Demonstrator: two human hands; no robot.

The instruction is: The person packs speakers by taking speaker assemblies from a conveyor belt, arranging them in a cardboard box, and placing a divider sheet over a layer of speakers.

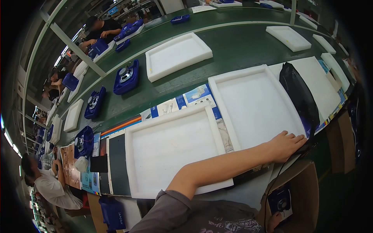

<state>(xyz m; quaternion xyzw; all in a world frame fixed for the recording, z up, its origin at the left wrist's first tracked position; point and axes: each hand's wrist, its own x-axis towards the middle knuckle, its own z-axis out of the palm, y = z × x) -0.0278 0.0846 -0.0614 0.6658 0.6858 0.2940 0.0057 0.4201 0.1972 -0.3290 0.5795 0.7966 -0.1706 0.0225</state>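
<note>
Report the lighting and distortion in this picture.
Head view: wide-angle distortion bows the green conveyor belt; corners fall black; white tubular lights glare at the left edge; white rectangular foam trays look bright, with little texture; the bare left hand appears fairly sharp.

A dark-green surface [241, 48] across the upper frame carries rectangular white foam trays [178, 56] and blue plastic speaker housings [126, 77]; at centre, colourful printed sheets [200, 93] underlie two shallow white foam trays [175, 151]; right, a black bag [298, 91] overlaps a white sheet [318, 77]
</note>
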